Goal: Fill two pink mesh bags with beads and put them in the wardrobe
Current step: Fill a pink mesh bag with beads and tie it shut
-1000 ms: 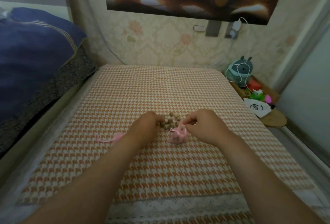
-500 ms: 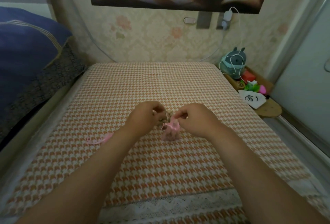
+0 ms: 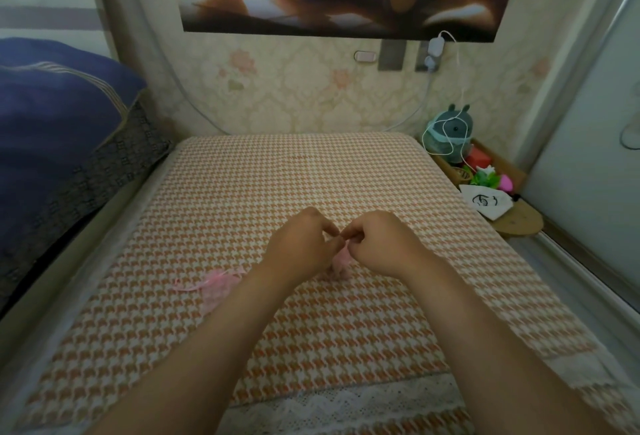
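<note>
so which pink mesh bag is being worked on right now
The pink mesh bag between the left hand and right hand, pinched at its top. The other pink bag lies untouched beside the left forearm.

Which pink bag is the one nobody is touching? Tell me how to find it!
Start at the big orange-and-white checked mat on the bed. Look near its left side, just beside the left forearm, where a flat pink mesh bag lies with a thin ribbon trailing out to the left. The other pink bag is pinched between the left hand and right hand; this one lies alone, limp and untouched.
</note>
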